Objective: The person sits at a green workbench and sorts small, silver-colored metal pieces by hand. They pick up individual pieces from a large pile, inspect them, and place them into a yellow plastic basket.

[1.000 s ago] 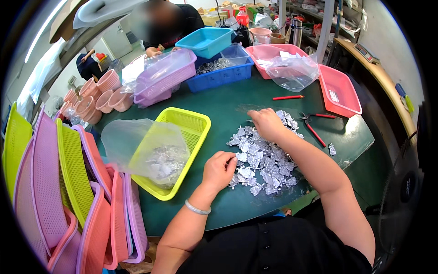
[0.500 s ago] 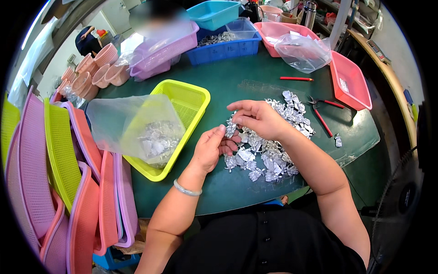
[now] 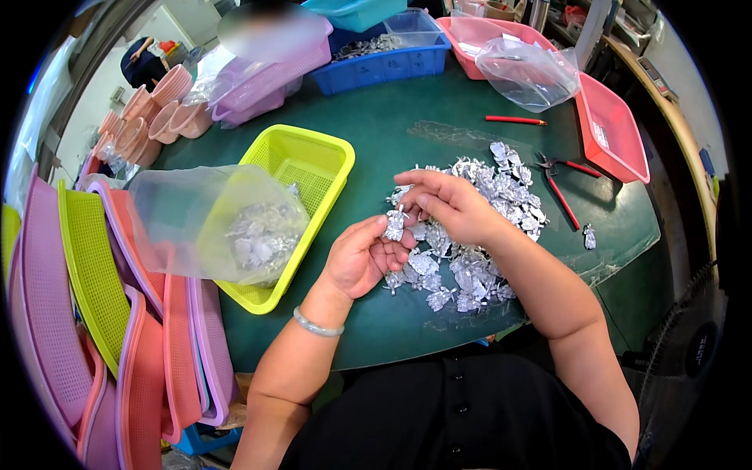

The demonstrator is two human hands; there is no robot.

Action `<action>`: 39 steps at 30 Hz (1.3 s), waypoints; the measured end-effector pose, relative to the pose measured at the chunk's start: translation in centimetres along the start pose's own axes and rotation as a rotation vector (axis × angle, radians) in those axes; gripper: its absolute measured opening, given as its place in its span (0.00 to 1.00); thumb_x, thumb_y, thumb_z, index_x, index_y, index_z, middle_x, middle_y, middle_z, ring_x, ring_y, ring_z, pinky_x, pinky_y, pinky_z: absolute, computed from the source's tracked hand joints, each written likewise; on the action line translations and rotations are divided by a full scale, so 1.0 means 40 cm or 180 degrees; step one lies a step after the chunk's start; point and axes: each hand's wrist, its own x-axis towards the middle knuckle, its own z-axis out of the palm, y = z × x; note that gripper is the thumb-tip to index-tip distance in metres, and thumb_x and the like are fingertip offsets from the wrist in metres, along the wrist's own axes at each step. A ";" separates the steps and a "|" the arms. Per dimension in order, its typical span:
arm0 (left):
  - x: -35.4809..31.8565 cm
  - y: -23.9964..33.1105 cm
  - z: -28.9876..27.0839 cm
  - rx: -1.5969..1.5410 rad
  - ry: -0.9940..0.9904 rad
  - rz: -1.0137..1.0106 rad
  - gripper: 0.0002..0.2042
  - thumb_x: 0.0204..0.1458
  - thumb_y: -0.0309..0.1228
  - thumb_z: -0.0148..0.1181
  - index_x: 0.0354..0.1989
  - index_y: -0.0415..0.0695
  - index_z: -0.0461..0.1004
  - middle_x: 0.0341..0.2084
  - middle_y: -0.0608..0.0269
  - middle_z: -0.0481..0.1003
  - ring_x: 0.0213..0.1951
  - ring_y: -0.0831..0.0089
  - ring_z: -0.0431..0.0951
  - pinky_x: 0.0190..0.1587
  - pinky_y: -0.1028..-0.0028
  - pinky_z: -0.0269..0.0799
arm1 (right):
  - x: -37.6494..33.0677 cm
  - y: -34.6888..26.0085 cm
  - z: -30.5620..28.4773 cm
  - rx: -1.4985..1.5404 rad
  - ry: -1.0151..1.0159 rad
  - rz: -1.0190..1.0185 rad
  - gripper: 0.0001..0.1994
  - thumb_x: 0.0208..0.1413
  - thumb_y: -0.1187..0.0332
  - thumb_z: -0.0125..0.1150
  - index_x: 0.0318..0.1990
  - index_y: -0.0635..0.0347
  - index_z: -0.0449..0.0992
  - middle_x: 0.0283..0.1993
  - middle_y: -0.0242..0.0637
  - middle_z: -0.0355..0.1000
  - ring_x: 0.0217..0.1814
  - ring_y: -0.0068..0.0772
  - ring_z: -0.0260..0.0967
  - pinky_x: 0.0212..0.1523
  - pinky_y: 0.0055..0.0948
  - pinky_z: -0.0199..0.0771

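My left hand (image 3: 359, 254) pinches a small flat silver metal piece (image 3: 395, 225) between thumb and fingers, above the table. Just over that piece is my right hand (image 3: 454, 205), its fingers curved and apart with a gap to the thumb; I make out no piece in its grip. Below and behind the right hand spreads a pile of similar silver pieces (image 3: 513, 196). To the left, a yellow-green basket (image 3: 345, 157) holds an opened clear plastic bag (image 3: 180, 196) with more silver pieces (image 3: 266, 235) inside.
Red-handled cutters (image 3: 562, 200), a red pen-like stick (image 3: 515, 120) and one loose silver piece (image 3: 589, 236) lie right of the pile. Pink trays (image 3: 615, 145) and a blue bin (image 3: 384, 69) stand farther back. Stacked colored baskets (image 3: 94, 266) line the left side. A person (image 3: 141, 63) is far back.
The silver piece in my left hand now shows its flat face more plainly. The right fingers have shifted slightly from it. My view has tilted a little.
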 end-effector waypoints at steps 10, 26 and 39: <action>0.007 -0.001 -0.011 -0.0155 -0.0268 0.0058 0.20 0.59 0.37 0.33 0.47 0.34 0.64 0.33 0.55 0.73 0.32 0.72 0.75 0.33 0.77 0.70 | -0.009 0.022 -0.003 -0.0224 -0.0004 -0.0301 0.17 0.54 0.81 0.41 0.53 0.67 0.62 0.36 0.37 0.69 0.38 0.23 0.66 0.42 0.22 0.67; 0.001 0.006 -0.003 -0.0095 -0.0355 0.0107 0.24 0.59 0.43 0.33 0.51 0.33 0.61 0.34 0.55 0.73 0.33 0.69 0.74 0.37 0.76 0.70 | -0.005 -0.082 -0.033 -0.2851 0.1998 -0.2582 0.29 0.42 0.80 0.57 0.56 0.64 0.58 0.51 0.45 0.63 0.45 0.40 0.64 0.45 0.33 0.64; 0.006 -0.003 -0.019 -0.0182 -0.0057 0.0122 0.19 0.59 0.39 0.34 0.44 0.36 0.67 0.30 0.57 0.74 0.31 0.71 0.74 0.36 0.74 0.70 | -0.030 -0.063 0.027 -0.3225 0.0409 -0.1896 0.17 0.45 0.71 0.56 0.45 0.61 0.68 0.43 0.41 0.66 0.43 0.40 0.64 0.44 0.36 0.59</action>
